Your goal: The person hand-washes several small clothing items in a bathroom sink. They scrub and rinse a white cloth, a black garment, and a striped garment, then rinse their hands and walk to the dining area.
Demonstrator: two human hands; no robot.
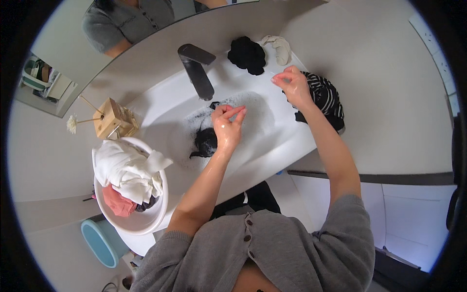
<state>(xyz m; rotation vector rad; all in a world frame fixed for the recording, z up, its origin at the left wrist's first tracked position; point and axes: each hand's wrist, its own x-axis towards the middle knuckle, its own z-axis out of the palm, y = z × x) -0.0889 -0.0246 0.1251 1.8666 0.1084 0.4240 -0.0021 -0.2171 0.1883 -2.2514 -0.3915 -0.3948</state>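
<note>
My left hand (227,127), wet, hovers over the soapy water (251,109) in the white sink (288,137). Its thumb and fingertips are drawn together, and I see nothing between them. Just left of it a black cloth (205,141) lies partly under the suds. Above the sink's right side is my right hand (294,87), also wet, its thumb and fingertips pinched together. A faint glint shows at those fingertips, too small to identify. Behind the right wrist rests a black-and-white striped garment (324,95) at the sink's right edge.
A black faucet (199,73) reaches over the basin. A black cloth bundle (247,54) and a beige cloth (281,49) lie on the back rim. At left stand a white basin (164,204) of clothes and a wooden diffuser (113,118). Lower down is a blue tub (98,242).
</note>
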